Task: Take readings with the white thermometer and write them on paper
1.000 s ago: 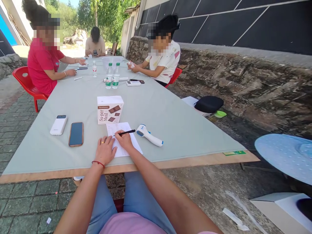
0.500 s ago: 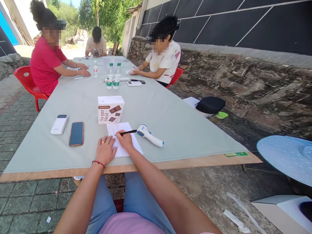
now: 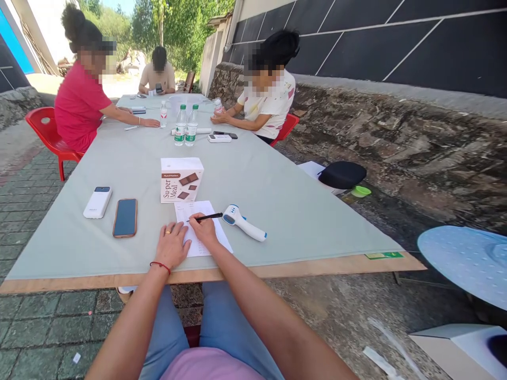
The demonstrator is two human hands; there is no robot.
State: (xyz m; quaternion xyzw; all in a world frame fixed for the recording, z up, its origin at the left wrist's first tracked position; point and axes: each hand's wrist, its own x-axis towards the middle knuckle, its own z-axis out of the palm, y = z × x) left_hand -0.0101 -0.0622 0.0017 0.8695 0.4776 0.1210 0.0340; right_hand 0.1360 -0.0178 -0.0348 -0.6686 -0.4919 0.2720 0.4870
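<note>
My right hand is closed around a black pen, its tip down on a white sheet of paper with print on it. My left hand lies flat, fingers spread, across the sheet's left edge. Just behind the paper stands a white and brown Super Meal box. A white infrared thermometer rests to the right of the pen. Left of my left hand are a phone in a brown case and a white power bank.
Two green-capped water bottles stand mid-table, near a white device. People sit at the left, right and far end of the cloth-covered table. A blue-covered round surface is at the right.
My hands stay almost where they were on the paper. The person at left reaches a hand to a bottle, and the person at right now holds a bottle upright.
</note>
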